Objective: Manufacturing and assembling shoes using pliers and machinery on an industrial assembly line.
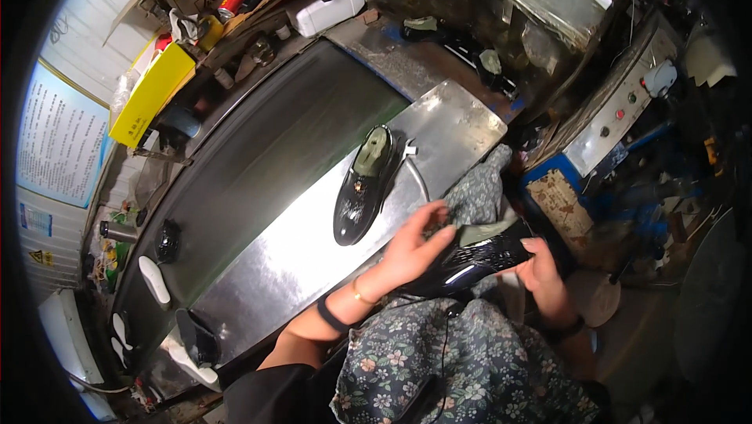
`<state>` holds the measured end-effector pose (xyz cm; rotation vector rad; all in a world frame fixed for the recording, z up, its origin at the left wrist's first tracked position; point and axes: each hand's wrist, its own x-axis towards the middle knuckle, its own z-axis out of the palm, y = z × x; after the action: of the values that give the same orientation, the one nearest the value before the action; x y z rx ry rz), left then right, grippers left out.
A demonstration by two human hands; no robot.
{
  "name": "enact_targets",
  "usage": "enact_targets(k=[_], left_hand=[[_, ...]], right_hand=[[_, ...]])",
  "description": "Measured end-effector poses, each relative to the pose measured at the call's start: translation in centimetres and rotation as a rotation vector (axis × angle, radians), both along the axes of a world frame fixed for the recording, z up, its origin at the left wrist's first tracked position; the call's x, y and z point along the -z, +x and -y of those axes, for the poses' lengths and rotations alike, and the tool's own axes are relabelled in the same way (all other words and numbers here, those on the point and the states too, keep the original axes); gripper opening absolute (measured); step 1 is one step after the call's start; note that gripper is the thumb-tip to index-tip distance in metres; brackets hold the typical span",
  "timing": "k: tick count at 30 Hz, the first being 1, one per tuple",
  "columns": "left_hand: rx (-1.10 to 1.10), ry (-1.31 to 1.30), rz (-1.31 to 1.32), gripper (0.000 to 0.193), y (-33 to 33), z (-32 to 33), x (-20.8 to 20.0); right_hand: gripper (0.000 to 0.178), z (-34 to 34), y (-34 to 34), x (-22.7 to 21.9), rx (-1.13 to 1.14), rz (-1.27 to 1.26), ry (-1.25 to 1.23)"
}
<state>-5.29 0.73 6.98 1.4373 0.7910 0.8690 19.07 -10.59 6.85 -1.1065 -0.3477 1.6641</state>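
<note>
Two hands flank a black shoe (474,257) at lower right of centre, its long axis rising from lower left to right. The right hand (542,271) pinches the shoe's right end, thumb on top, other fingers mostly hidden. The left hand (411,248), at its upper left, has thumb and fingers spread; I cannot tell whether they touch it. Another shoe (363,193) stands on the table (290,283), up-left of the left hand, the nearer one.
</note>
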Motion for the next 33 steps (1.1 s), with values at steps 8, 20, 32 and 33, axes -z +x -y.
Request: enact_targets(k=[8,20,32,33], left_hand=[[-0.439,0.413,-0.538,0.041,-6.9,-7.9,3.7],[-0.428,-0.533,0.237,0.047,-4.5,-12.2,3.3],[0.587,-0.050,-0.053,0.063,1.8,-0.9,-0.5],[0.530,-0.142,-0.086,0.057,1.1,-0.8,0.5]], right_hand=[[0.044,-13.5,2.6,2.4,0.491,-0.034,0.429],[0.068,-18.3,-9.6,5.9,-0.286,0.468,0.386],[0.072,4.4,16.7,-10.6,0.637,1.121,0.395],[0.071,6.1,20.0,-12.2,0.633,1.132,0.326]])
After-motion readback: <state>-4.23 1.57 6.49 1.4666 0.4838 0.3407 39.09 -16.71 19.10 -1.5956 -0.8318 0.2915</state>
